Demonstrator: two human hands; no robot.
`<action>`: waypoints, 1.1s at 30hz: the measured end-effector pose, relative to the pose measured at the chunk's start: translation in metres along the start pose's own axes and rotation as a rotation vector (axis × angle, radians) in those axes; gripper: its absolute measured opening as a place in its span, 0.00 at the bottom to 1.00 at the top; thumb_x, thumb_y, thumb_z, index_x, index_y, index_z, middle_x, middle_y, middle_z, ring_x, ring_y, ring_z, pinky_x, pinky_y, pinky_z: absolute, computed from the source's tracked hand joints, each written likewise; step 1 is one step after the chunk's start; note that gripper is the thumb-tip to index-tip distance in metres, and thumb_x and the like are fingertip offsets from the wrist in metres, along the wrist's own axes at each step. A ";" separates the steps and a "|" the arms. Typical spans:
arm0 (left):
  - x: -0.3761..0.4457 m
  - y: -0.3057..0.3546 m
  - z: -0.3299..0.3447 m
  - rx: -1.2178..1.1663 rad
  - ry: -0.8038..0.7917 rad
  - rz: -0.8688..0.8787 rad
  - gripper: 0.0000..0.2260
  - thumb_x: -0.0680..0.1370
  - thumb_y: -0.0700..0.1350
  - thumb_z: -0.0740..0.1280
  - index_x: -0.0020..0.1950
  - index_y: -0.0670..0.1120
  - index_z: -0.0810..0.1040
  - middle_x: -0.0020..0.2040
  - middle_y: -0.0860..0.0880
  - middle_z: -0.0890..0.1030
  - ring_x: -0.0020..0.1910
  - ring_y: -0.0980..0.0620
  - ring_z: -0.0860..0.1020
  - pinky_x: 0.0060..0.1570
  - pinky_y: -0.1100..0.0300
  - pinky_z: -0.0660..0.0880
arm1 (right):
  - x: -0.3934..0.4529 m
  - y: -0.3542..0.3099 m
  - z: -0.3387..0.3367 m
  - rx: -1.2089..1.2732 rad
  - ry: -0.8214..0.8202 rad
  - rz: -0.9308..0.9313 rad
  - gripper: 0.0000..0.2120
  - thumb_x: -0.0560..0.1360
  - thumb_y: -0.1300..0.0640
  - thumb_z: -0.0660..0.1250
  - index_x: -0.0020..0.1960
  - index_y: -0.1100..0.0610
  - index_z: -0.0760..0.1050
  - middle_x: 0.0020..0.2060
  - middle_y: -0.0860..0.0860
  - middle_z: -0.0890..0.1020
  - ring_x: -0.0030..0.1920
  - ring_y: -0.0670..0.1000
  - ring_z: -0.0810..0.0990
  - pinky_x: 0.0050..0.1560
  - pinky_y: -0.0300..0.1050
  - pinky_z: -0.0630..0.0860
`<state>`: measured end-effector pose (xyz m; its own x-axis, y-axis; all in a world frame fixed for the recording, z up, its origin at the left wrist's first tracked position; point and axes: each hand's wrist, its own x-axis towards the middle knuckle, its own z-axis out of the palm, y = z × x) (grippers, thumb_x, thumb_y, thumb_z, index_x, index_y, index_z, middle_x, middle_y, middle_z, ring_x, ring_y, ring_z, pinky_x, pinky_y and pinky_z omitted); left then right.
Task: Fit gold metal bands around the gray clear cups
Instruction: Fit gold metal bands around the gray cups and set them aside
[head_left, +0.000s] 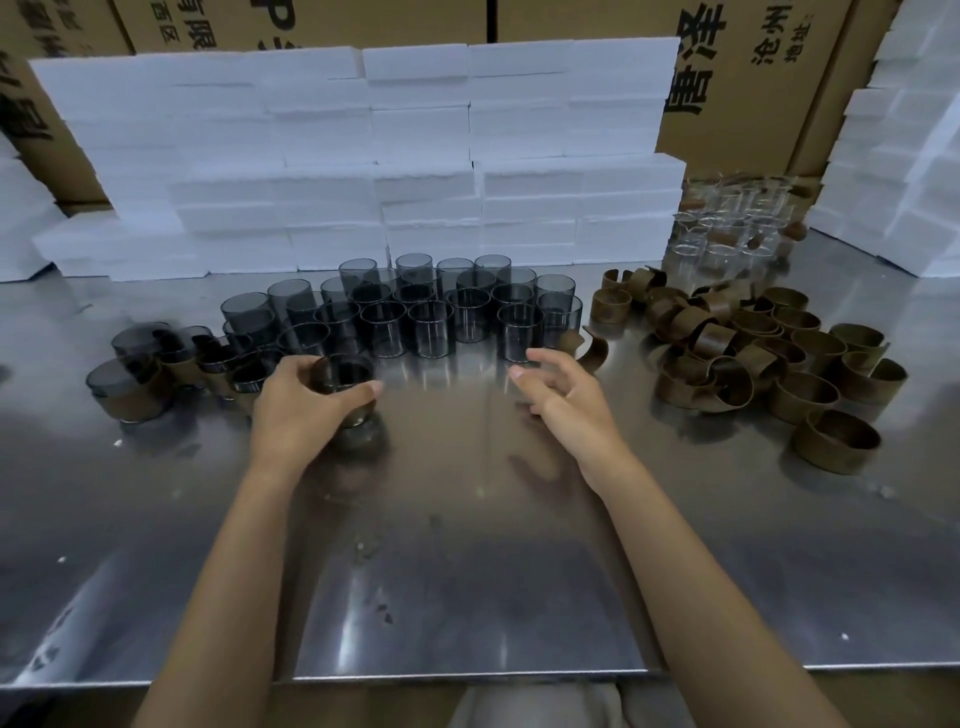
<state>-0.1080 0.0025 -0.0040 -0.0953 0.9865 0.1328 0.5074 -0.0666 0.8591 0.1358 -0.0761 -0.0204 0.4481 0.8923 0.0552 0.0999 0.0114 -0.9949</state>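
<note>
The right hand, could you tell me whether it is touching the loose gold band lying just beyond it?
Apart. The head view shows bare table between the right hand and the loose gold band.

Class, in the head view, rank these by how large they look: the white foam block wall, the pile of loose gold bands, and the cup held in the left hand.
1. White foam block wall
2. Pile of loose gold bands
3. Cup in the left hand

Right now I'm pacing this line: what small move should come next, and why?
Probably set the banded gray cup with the finished cups at left. The left hand grips it with its gold band apparently on, while the right hand is empty and open, already nearest the loose band.
</note>
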 end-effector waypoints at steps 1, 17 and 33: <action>0.000 -0.004 -0.004 0.020 0.001 0.011 0.27 0.66 0.57 0.82 0.58 0.47 0.78 0.51 0.54 0.79 0.54 0.49 0.77 0.54 0.54 0.73 | 0.000 0.001 0.000 -0.009 -0.001 0.001 0.17 0.79 0.52 0.71 0.67 0.53 0.76 0.50 0.45 0.84 0.55 0.47 0.82 0.64 0.48 0.78; 0.008 -0.024 -0.014 0.128 0.335 0.084 0.24 0.77 0.45 0.76 0.69 0.44 0.71 0.56 0.39 0.78 0.55 0.40 0.76 0.59 0.42 0.74 | 0.006 0.008 -0.003 -0.019 0.103 0.022 0.10 0.81 0.58 0.68 0.61 0.57 0.80 0.53 0.54 0.85 0.51 0.48 0.81 0.61 0.49 0.79; -0.015 0.035 0.092 0.044 -0.082 0.413 0.18 0.78 0.36 0.67 0.67 0.44 0.71 0.53 0.48 0.75 0.49 0.51 0.76 0.54 0.54 0.73 | 0.016 0.009 -0.012 0.137 0.174 0.124 0.14 0.82 0.58 0.63 0.67 0.52 0.74 0.59 0.52 0.78 0.41 0.45 0.80 0.53 0.45 0.80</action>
<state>-0.0097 -0.0010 -0.0212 0.1911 0.8872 0.4199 0.5252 -0.4538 0.7199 0.1543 -0.0667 -0.0277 0.5968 0.7997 -0.0660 -0.0814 -0.0215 -0.9964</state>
